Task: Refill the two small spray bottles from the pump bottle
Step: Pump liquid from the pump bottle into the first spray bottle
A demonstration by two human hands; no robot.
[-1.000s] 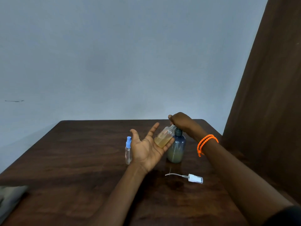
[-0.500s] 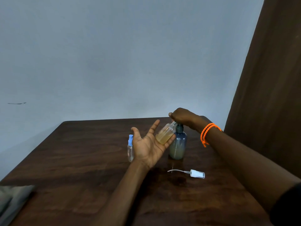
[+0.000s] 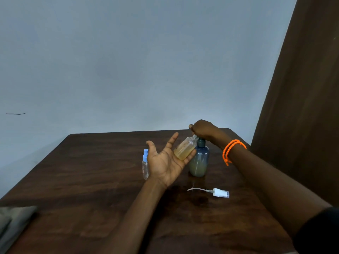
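The dark blue pump bottle point(image 3: 199, 162) stands upright on the table, partly filled with yellowish liquid. My right hand point(image 3: 203, 130) is curled over its pump head, which is hidden beneath it. My left hand point(image 3: 165, 162) is palm up, thumb and index finger spread. Its lower fingers curl round a small uncapped spray bottle point(image 3: 185, 148) of amber liquid. That bottle is tilted, with its open neck right under the pump spout. A second small clear spray bottle point(image 3: 145, 165) with a blue cap stands just behind my left hand. The white spray cap point(image 3: 221, 193) with its dip tube lies on the table in front.
The dark wooden table point(image 3: 88, 180) meets a pale wall at the back, and a brown curtain point(image 3: 302, 107) hangs at the right. A grey cloth point(image 3: 12, 220) lies at the near left edge. An orange bracelet point(image 3: 231, 151) is on my right wrist.
My right hand has come up a little on the pump head, so the pump's neck now shows. The left hand keeps the small bottle at the spout.
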